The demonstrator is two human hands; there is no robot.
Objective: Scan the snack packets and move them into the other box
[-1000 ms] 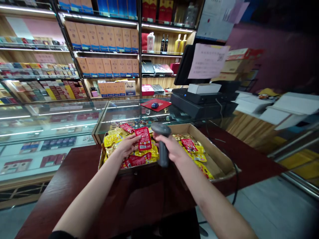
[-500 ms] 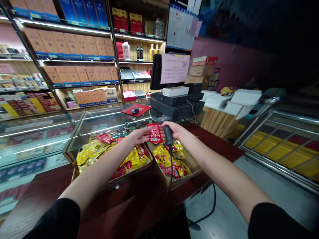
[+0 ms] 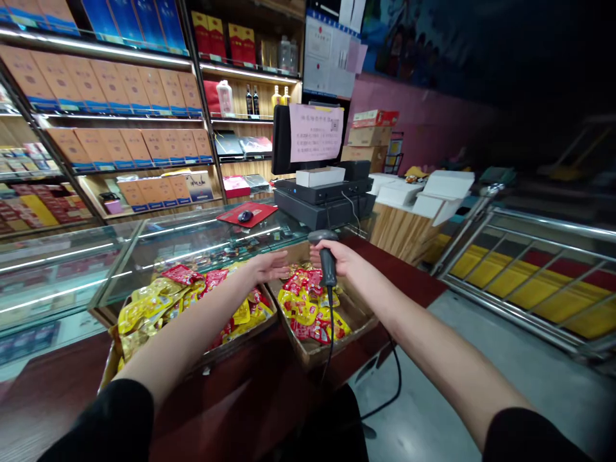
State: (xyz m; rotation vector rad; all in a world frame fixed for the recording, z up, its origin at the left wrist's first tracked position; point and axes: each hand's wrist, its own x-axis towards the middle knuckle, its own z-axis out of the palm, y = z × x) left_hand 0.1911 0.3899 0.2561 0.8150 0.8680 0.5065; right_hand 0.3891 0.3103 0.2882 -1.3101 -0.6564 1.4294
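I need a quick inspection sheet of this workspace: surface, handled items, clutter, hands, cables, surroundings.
Surface: glossy dark red-brown table, partly covered by a left brown cardboard tray and a right brown cardboard tray.
Handled items: shiny red and yellow packets heaped in both trays; dark pistol-shaped scanner, held up.
Clutter: small white scrap before the left tray.
Hands: left hand open, nothing seen in it; right hand around the scanner's handle.
Cables: black cable hanging from the scanner; black loop below the table edge, connection unclear.
Surroundings: glass display counter, black monitor, tan boxes on shelves.
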